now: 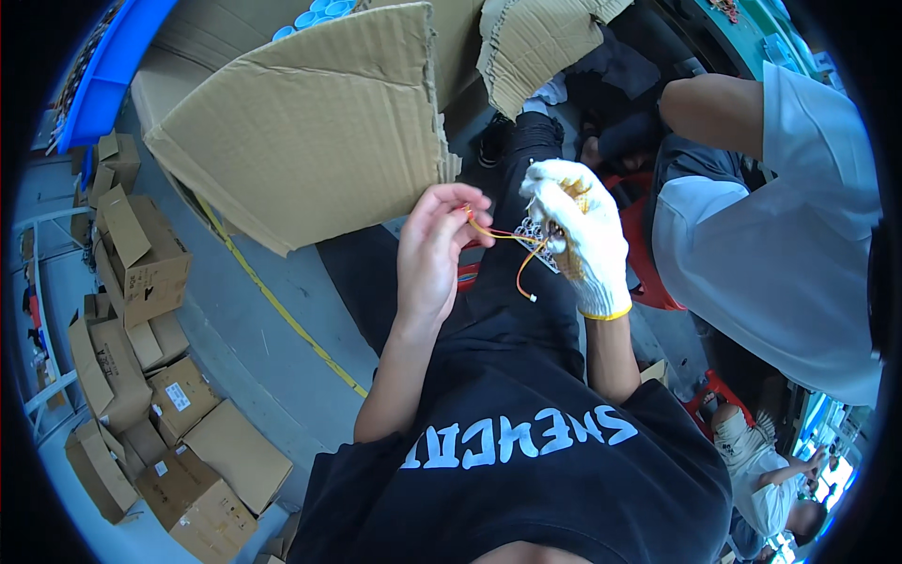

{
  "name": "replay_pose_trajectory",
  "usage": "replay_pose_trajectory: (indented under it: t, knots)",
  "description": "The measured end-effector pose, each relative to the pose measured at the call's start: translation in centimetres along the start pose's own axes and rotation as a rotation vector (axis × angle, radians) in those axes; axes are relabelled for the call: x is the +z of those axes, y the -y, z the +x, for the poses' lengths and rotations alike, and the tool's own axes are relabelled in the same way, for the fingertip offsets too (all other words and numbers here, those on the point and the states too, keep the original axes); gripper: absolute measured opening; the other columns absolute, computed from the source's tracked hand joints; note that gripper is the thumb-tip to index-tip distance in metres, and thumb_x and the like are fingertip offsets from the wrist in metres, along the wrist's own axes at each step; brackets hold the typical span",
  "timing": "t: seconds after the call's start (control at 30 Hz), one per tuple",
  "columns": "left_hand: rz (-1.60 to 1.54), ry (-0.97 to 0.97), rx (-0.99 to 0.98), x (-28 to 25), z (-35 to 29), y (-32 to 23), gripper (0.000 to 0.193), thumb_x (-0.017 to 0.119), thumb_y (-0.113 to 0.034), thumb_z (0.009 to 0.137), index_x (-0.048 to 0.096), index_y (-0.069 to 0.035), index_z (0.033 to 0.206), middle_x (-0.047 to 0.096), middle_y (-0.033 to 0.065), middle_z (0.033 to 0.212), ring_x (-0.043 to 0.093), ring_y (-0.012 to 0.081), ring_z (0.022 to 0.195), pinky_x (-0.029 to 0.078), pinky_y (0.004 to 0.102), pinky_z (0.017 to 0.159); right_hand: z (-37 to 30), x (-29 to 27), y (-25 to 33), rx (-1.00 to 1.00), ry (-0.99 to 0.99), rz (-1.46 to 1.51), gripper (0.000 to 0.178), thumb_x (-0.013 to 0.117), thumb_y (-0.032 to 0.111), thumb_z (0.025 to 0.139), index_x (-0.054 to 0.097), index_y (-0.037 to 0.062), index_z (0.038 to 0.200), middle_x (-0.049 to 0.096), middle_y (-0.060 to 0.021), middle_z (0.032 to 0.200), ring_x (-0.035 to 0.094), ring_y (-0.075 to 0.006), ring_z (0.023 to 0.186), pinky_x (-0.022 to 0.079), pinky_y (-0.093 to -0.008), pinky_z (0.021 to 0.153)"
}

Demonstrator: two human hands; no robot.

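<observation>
My bare left hand [434, 249] pinches one end of a thin red-and-yellow wire lead [507, 234] between thumb and fingers. The lead runs across to my right hand [590, 246], which wears a white knit glove with yellowish grip patches and a yellow cuff. Its fingers are curled closed around the lead and something small and dark, mostly hidden. Below the glove a loose orange wire end hangs down with a small white connector [533, 298] on its tip. Both hands are above my lap, where a white print pattern shows behind the wires.
A large cardboard box flap [310, 122] stands just ahead on the left, with light-blue round pieces [324, 13] behind it. Several cardboard boxes [150, 258] line the left. A blue bin [108, 75] is at upper left. A co-worker in a pale shirt [752, 226] sits close on the right.
</observation>
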State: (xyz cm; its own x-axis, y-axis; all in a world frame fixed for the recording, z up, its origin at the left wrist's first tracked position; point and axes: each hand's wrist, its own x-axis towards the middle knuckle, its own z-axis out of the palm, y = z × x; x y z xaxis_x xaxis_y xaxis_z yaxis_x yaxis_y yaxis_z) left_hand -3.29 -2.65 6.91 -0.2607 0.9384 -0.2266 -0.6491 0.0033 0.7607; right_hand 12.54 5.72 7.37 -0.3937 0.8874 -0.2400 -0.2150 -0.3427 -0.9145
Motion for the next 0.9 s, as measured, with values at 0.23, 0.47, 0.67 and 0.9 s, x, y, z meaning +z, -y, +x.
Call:
replay_pose_trajectory:
  t: [0.23,0.47,0.67,0.9]
  knots:
    - [0.034,0.307,-0.251,-1.1,0.7,0.9,0.010,0.056,-0.012,0.092,0.056,-0.002,0.094,0.056,0.0032,0.080,0.050,0.0061,0.067,0.042,0.0216,0.058,0.2,0.5,-0.3,-0.065,-0.020,-0.086,0.027,0.065,0.011,0.085,0.059,0.0016,0.110,0.065,-0.0057,0.091,0.061,-0.0092,0.078,0.048,-0.0209,0.069]
    - [0.545,0.171,0.025,1.7,0.8,1.2,0.020,0.062,-0.015,0.090,0.057,0.001,0.100,0.056,-0.0012,0.075,0.047,0.0014,0.071,0.038,0.0167,0.067,0.5,1.6,1.3,-0.081,0.022,0.059,0.027,0.063,0.014,0.088,0.058,0.0010,0.111,0.064,-0.0077,0.098,0.060,-0.0109,0.086,0.048,-0.0234,0.075]
    - [0.627,-0.089,0.248,2.6,0.7,2.0,0.018,0.063,-0.014,0.089,0.061,0.001,0.099,0.055,-0.0009,0.068,0.048,0.0029,0.065,0.039,0.0174,0.062,-0.3,0.8,0.4,-0.091,0.076,-0.082,0.030,0.064,0.015,0.087,0.060,0.0015,0.114,0.064,-0.0076,0.104,0.060,-0.0119,0.093,0.047,-0.0226,0.078]
    - [0.912,0.007,0.329,2.4,0.3,-0.4,0.015,0.066,-0.013,0.086,0.064,-0.001,0.094,0.049,-0.0011,0.060,0.042,0.0020,0.055,0.036,0.0194,0.053,0.0,0.5,0.5,-0.214,0.123,-0.313,0.031,0.066,0.014,0.085,0.061,0.0012,0.114,0.067,-0.0076,0.097,0.063,-0.0128,0.083,0.049,-0.0228,0.071]
